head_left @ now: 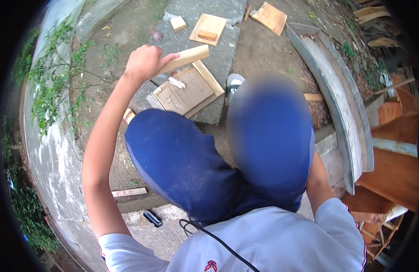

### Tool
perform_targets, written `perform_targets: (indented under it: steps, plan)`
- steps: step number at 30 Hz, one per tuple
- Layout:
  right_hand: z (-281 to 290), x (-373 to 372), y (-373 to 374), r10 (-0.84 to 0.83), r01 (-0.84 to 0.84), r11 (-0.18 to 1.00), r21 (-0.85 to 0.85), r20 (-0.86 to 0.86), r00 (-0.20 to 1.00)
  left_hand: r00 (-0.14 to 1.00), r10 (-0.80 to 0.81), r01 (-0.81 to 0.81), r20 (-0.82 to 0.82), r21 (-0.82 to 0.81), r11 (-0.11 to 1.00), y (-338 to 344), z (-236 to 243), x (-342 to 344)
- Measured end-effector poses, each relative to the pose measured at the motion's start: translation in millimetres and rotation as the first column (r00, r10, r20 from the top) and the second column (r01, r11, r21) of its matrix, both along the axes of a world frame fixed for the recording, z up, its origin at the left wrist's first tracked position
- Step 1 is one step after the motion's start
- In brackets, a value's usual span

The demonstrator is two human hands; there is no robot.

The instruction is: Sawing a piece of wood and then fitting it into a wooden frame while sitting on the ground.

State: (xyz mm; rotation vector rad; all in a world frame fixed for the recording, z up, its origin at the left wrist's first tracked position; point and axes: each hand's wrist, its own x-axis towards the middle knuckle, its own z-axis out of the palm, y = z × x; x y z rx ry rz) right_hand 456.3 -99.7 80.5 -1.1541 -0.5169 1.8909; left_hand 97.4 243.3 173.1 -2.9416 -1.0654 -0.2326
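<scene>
Left hand point(145, 62), at 11 o'clock in the view, is raised with the arm bent; its fingers are wrapped fully around one end of a pale wooden strip point(184, 59), thumb lying along the wood. The strip runs from the fist toward 2 o'clock and hangs above a shallow wooden frame point(186, 90) that lies on the grey concrete slab point(218, 50). A small whitish scrap point(176, 82) rests inside that frame.

Right hand: only the upper arm shows at 4 o'clock, behind the blue-clad knees; the hand itself is out of sight.

Count of wooden pieces farther out toward 12 o'clock: one small pale block point(177, 23); one square board point(208, 29) with one reddish block point(207, 35) resting on it; one further square board point(270, 18) on bare earth at 1 o'clock. One thin wooden slat point(129, 192) lies on the ground at 8 o'clock. One shoe point(234, 83) touches the slab edge just beside the frame.
</scene>
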Motion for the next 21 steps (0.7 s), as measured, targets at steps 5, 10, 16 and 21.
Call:
perform_targets:
  steps: [5, 10, 16, 21]
  plan:
    - [23, 18, -50, -0.141, 0.135, 0.989, 0.055, 0.14, 0.98, 0.989, 0.135, -0.117, 0.055, -0.249, 0.962, -9, 18, -19]
    - [31, 29, -119, -0.303, 0.284, 0.953, 0.108, 0.286, 0.909, 0.963, 0.201, -0.117, 0.177, -0.395, 0.911, -24, 10, -20]
    - [41, 38, -163, -0.446, 0.423, 0.893, 0.155, 0.438, 0.78, 0.931, 0.316, -0.186, 0.182, -0.508, 0.841, -31, -10, -24]
    - [45, 83, -126, -0.466, 0.396, 0.881, 0.26, 0.623, 0.628, 0.904, 0.41, -0.256, 0.12, -0.615, 0.746, -34, -64, -46]
